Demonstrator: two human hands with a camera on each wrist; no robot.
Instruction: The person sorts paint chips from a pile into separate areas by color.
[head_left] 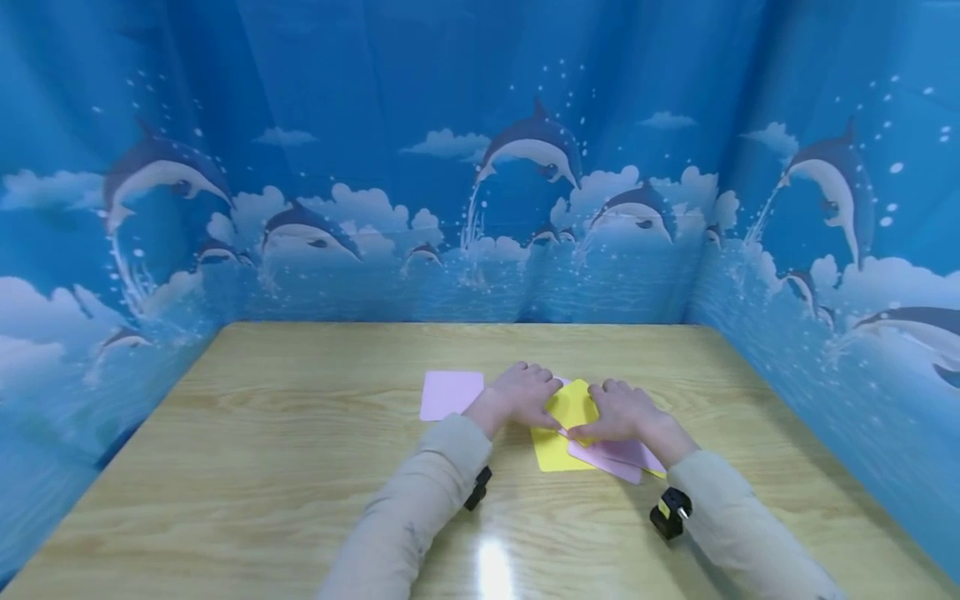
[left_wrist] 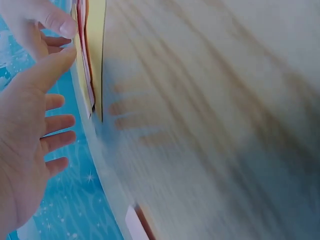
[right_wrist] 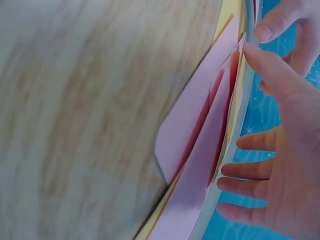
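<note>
Several pink and yellow cards with rounded corners lie in a loose, overlapping pile on the table, right of the middle. A yellow card [head_left: 573, 402] is on top between the hands, another yellow card [head_left: 557, 457] sticks out toward the near side, and pink cards [head_left: 617, 463] fan out to the right. My left hand [head_left: 522, 395] is over the pile's left side, its thumb [left_wrist: 57, 65] at the card edges and its fingers loosely spread. From the right, my right hand [head_left: 624, 412] reaches in, thumb [right_wrist: 267, 62] tip at the stack's edge, other fingers extended and apart.
A single pink card [head_left: 452, 395] lies flat left of the left hand. The wooden table [head_left: 300, 467] ends at a blue curtain [head_left: 420, 108] printed with dolphins, at the back and both sides. A black device [head_left: 670, 512] hangs under the right wrist.
</note>
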